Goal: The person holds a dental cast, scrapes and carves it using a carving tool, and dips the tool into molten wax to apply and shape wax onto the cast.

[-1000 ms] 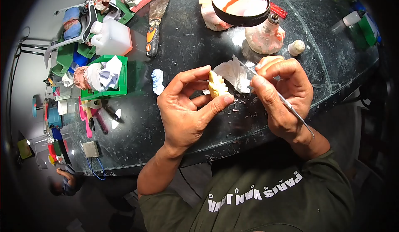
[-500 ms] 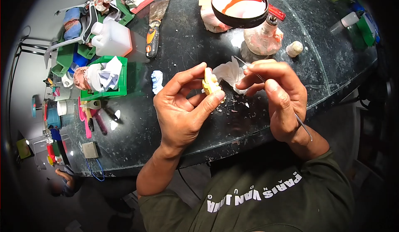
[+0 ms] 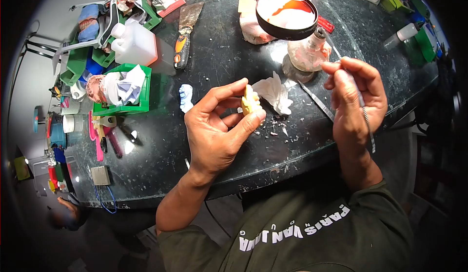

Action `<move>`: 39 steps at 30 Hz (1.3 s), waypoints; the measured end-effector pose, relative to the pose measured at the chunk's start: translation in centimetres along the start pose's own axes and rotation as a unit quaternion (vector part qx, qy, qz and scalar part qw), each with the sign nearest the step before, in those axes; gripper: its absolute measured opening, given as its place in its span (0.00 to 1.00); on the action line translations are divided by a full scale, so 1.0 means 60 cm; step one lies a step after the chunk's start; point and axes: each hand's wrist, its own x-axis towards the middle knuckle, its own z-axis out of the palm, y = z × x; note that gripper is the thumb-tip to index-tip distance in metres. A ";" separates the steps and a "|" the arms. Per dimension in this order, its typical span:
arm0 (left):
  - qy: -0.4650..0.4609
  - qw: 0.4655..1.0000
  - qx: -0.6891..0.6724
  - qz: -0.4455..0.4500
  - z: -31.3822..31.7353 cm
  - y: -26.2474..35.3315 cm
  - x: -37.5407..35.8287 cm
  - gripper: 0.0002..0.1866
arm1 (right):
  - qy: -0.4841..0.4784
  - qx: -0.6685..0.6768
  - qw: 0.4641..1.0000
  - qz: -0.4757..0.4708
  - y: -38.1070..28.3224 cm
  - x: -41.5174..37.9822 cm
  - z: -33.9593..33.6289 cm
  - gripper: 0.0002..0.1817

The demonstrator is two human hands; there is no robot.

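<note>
Between thumb and fingertips, my left hand (image 3: pixel 217 126) holds a small yellow dental model (image 3: pixel 250 102) upright. My right hand (image 3: pixel 358 94) is closed around a thin metal tool (image 3: pixel 364 113), its tip pointing up near the glass burner (image 3: pixel 309 51). A second metal instrument (image 3: pixel 317 101) lies on the table just left of my right hand. Crumpled white tissue (image 3: pixel 274 92) lies between my two hands, with small pale scraps around it. To the left of my left hand rests a pale blue model piece (image 3: pixel 185 98).
A round pan of red wax (image 3: pixel 286 12) stands beyond the tissue. A scraper (image 3: pixel 183 40), a white bottle (image 3: pixel 134 44) and a green bin (image 3: pixel 142 104) are on the left. The dark table's front edge (image 3: pixel 204 195) runs near my forearms. Another person (image 3: pixel 68 213) is at lower left.
My right hand has moved right, away from the model, with the tool tip now near the burner. The instrument on the table has come into sight. My left hand still holds the model.
</note>
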 end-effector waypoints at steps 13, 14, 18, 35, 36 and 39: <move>-0.013 1.000 -0.011 0.004 0.003 0.004 -0.001 0.25 | 0.025 -0.016 1.000 0.008 0.007 0.052 -0.034 0.09; -0.012 1.000 -0.011 0.004 0.004 0.005 -0.001 0.25 | 0.025 -0.017 1.000 0.007 0.007 0.052 -0.034 0.09; -0.013 1.000 -0.011 0.002 0.004 0.006 -0.002 0.25 | 0.027 -0.011 1.000 0.006 0.007 0.050 -0.034 0.09; -0.024 1.000 -0.017 -0.001 0.006 0.016 -0.005 0.24 | 0.016 0.041 0.998 -0.044 -0.009 0.016 -0.024 0.15; -0.027 0.999 -0.018 -0.003 0.007 0.017 -0.006 0.24 | -0.028 0.047 0.998 -0.037 -0.008 0.010 -0.020 0.17; -0.041 0.999 -0.019 -0.011 0.009 0.016 -0.009 0.24 | -0.143 0.140 0.980 0.002 0.010 -0.014 -0.005 0.17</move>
